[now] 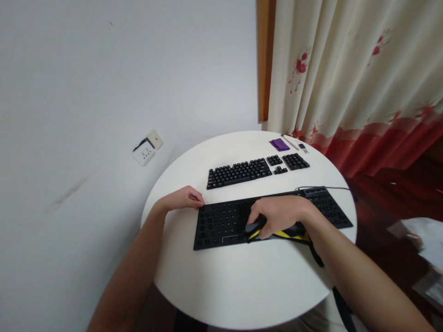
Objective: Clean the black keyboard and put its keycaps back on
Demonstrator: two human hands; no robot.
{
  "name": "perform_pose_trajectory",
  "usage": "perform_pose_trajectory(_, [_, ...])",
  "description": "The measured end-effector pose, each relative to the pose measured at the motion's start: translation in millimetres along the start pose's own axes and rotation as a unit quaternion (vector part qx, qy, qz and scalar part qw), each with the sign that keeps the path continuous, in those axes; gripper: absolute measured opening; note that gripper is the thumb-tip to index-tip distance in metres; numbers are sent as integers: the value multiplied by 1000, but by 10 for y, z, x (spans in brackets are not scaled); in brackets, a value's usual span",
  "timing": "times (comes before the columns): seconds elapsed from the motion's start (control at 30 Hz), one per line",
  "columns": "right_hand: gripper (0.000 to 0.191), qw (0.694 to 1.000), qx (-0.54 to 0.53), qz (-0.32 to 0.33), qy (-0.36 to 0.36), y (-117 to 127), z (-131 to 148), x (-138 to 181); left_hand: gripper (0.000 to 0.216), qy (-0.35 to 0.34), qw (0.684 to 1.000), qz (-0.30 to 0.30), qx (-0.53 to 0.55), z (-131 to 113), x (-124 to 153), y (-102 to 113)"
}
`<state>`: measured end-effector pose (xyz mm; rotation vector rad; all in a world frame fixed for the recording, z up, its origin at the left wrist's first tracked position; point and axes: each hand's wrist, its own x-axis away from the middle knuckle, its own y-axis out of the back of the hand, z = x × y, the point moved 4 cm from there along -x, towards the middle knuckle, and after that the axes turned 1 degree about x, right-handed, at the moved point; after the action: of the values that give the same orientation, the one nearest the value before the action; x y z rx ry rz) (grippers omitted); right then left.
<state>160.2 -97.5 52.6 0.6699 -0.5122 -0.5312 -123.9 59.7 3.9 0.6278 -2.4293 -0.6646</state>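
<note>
Round white tabletop (221,286): black keycaps (238,173) lie far, off black keyboard base (218,220); right hand (278,213) clamps yellow-black tool (292,233); left hand (184,197) grip unclear.

Toward the body from the right hand (278,213), a broad stretch of desk (238,288) gives room for a low pass, though the black-and-yellow tool (254,232) in that hand juts out to its left and a black strap (316,256) dangles beneath the wrist. Ahead of the same hand, only a narrow strip lies between the keyboard base (218,223) and the laid-out keycaps (238,174), with a thin cable (330,187) running off to the right. The left hand (187,197) occupies the strip's left end, and the wall (86,101) bounds movement farther left.
</note>
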Motion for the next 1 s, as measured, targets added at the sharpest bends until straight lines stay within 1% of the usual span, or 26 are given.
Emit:
perform_pose_trajectory(0.03, [36, 1000, 9, -23, -6, 35, -25, 5, 28, 0, 1000, 0, -2, -5, 2, 1])
perform_pose_trajectory(0.1, [37, 989, 67, -122, -47, 153, -105, 15, 28, -1, 1000, 2, -3, -8, 3, 2])
perform_pose_trajectory(0.17, [38, 961, 138, -216, -104, 259, -182, 34, 29, -2, 1000, 4, -3, -4, 0, 1])
perform_pose_trajectory(0.2, [39, 950, 160, -236, -124, 282, -207, 38, 29, -1, 1000, 4, -3, -1, -2, 2])
perform_pose_trajectory(0.23, [40, 948, 169, -236, -134, 281, -221, 36, 29, -1, 1000, 4, -3, 1, -3, 2])
perform_pose_trajectory(0.3, [41, 961, 152, -194, -125, 232, -215, 22, 28, -2, 1000, 1, -4, 2, -4, 3])
perform_pose_trajectory(0.4, [44, 989, 75, -104, -75, 127, -151, 21, 29, -5, 1000, -1, -4, -8, -1, 2])
perform_pose_trajectory(0.47, [43, 997, 27, -60, -43, 89, -114, 30, 28, -7, 1000, 0, -4, -18, 3, 2])
perform_pose_trajectory(0.5, [42, 997, 20, -58, -37, 94, -110, 31, 29, -7, 1000, 1, -4, -22, 4, 2])
perform_pose_trajectory(0.53, [40, 996, 29, -76, -40, 119, -118, 30, 29, -7, 1000, 2, -5, -23, 4, 2])
perform_pose_trajectory(0.57, [39, 991, 52, -114, -54, 161, -135, 27, 29, -7, 1000, 3, -6, -24, 4, 3])
perform_pose_trajectory(0.63, [40, 968, 116, -202, -97, 250, -177, 23, 29, -7, 1000, 4, -8, -20, 2, 4])
perform_pose_trajectory(0.67, [41, 955, 142, -231, -117, 277, -192, 20, 29, -7, 1000, 4, -9, -17, 0, 5])
perform_pose_trajectory(0.7, [43, 948, 158, -244, -130, 285, -202, 14, 28, -8, 1000, 3, -10, -14, -1, 6])
perform_pose_trajectory(0.77, [45, 952, 160, -226, -132, 258, -202, 0, 28, -7, 1000, 3, -9, -9, -2, 6])
perform_pose_trajectory(0.8, [45, 961, 145, -200, -120, 228, -192, -5, 28, -5, 1000, 3, -7, -7, -2, 5])
perform_pose_trajectory(0.87, [44, 984, 88, -128, -83, 155, -158, -2, 28, -1, 1000, 4, -1, -6, 1, 2])
perform_pose_trajectory(0.93, [43, 996, 32, -65, -47, 103, -124, 12, 28, 1, 1000, 4, 3, -5, 3, 0])
perform_pose_trajectory(0.97, [42, 997, 23, -56, -38, 100, -116, 16, 28, 1, 1000, 3, 4, -5, 4, 0])
perform_pose_trajectory(1.0, [40, 996, 31, -71, -39, 120, -119, 16, 29, 1, 1000, 2, 4, -2, 4, 1])
